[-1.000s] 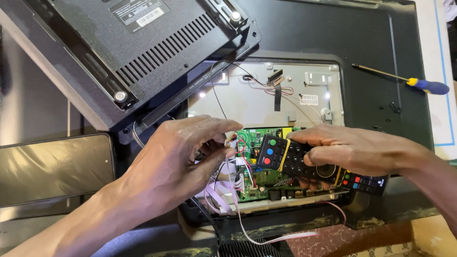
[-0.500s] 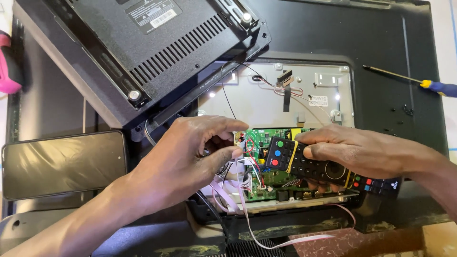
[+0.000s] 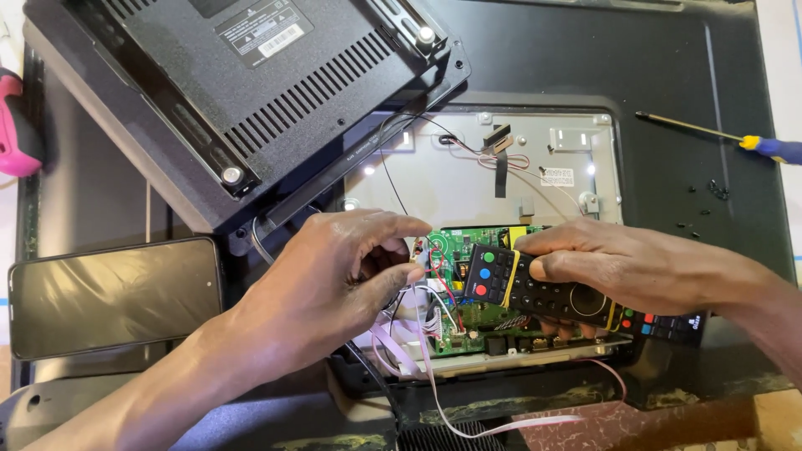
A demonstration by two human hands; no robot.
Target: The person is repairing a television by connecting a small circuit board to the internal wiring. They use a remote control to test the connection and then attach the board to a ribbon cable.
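Moved: both hands sit slightly lower than before; scene otherwise unchanged.
Head view, left hand (image 3: 334,280): fingers pinching thin, fragile wires (image 3: 434,280) beside green circuit board (image 3: 468,250).
Right hand (image 3: 622,263): fingers clasp light, rigid remote control (image 3: 543,288) mid-body, over the board.

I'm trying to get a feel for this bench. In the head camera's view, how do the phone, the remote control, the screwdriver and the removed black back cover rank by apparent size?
1. Black back cover, largest by far.
2. Phone.
3. Remote control, held in the right hand, partly hidden.
4. Screwdriver, thinnest, though cut off at the edge.
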